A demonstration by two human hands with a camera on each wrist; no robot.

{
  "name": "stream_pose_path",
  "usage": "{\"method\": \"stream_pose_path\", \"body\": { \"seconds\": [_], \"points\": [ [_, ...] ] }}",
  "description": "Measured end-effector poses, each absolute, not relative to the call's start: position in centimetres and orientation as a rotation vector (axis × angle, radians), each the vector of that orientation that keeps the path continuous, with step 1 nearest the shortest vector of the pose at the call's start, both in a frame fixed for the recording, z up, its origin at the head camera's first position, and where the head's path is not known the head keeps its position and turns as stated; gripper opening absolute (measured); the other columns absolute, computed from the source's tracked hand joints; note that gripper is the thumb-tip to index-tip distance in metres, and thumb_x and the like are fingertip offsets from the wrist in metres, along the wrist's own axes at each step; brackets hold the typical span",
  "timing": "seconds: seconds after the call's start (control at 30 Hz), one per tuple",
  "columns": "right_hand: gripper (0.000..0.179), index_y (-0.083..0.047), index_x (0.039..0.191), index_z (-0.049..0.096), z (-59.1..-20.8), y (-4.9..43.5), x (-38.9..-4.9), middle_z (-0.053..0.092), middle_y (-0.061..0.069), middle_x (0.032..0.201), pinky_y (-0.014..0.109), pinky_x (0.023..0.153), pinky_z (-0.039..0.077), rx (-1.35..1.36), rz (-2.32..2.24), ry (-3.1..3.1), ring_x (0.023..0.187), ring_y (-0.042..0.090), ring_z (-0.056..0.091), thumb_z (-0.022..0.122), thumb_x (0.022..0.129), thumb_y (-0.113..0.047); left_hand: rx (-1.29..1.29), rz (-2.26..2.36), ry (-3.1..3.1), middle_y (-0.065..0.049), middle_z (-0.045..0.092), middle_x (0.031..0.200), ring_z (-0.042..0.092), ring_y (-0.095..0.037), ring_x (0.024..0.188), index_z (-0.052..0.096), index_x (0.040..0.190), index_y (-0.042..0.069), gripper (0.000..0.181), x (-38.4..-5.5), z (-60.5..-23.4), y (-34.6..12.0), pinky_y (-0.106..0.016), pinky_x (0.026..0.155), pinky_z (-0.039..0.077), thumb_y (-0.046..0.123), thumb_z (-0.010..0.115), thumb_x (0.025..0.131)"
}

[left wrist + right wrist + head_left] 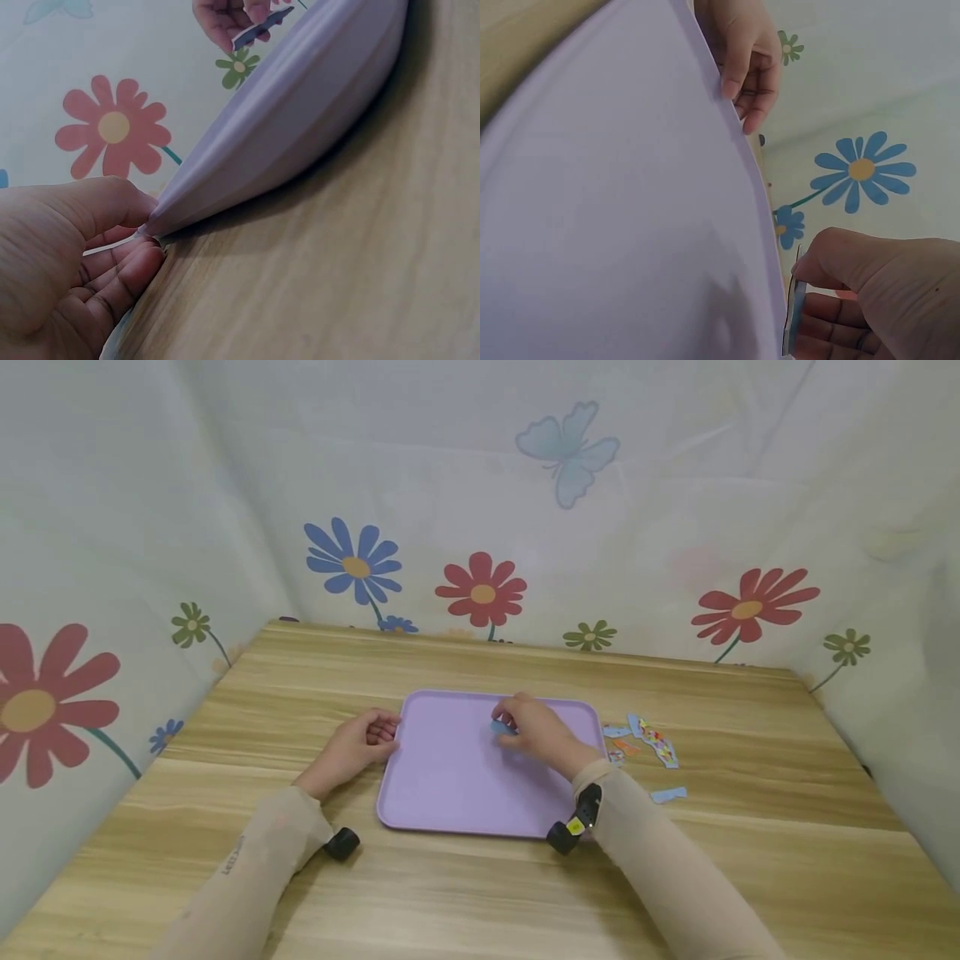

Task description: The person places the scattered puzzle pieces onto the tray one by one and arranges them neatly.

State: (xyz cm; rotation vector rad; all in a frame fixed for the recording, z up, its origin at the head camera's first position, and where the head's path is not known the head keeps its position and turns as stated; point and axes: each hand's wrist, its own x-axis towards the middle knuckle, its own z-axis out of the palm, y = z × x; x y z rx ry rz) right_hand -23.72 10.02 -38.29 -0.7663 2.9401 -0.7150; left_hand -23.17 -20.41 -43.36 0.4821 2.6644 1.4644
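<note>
Table (465,897) below, blue piece (502,727) in right hand (538,728)

Wood-grain table (450,893) against a white flower-print backdrop (435,460) (one pale blue butterfly (568,450) high up).

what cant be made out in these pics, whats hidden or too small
Head view: most of the piece in the right hand, behind its fingers.
Head view: what the prints on the loose pieces show, too small.
Head view: the tray's near right corner, behind the wrist camera and sleeve.
Left wrist view: the tray's inside, behind its wall.
Left wrist view: part of the left hand, cut off by the left edge.
</note>
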Motion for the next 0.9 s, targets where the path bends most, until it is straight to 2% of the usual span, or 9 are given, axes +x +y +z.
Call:
{"method": "stream_pose_path", "body": {
  "seconds": [0.47, 0.9],
  "points": [
    [0.030, -0.006, 0.107, 0.065, -39.4, 6.9, -24.5, 0.063, 0.008, 0.096, 0.034, 0.083, 0.051, -0.758, -0.691, 2.930, 0.088, 0.019, 0.058, 0.074, 0.079, -0.011, 0.467, 1.449, 2.673, -0.018, 0.063, 0.106, 0.059, -0.019, 0.091, 0.056, 0.123, -0.004, 0.038, -23.3, -43.5, -20.4, -0.016, 0.076, 0.051, 0.003, 0.066, 0.087],
    [0.032, -0.005, 0.109, 0.066, -40.1, 5.3, -24.7, 0.062, 0.009, 0.098, 0.033, 0.082, 0.052, -0.784, -0.549, 2.972, 0.088, 0.019, 0.059, 0.072, 0.080, -0.014, 0.480, 1.469, 2.673, -0.018, 0.063, 0.105, 0.058, -0.018, 0.090, 0.056, 0.122, -0.004, 0.038, -23.2, -43.4, -20.2, -0.016, 0.075, 0.051, 0.002, 0.066, 0.086]
  ]
}}
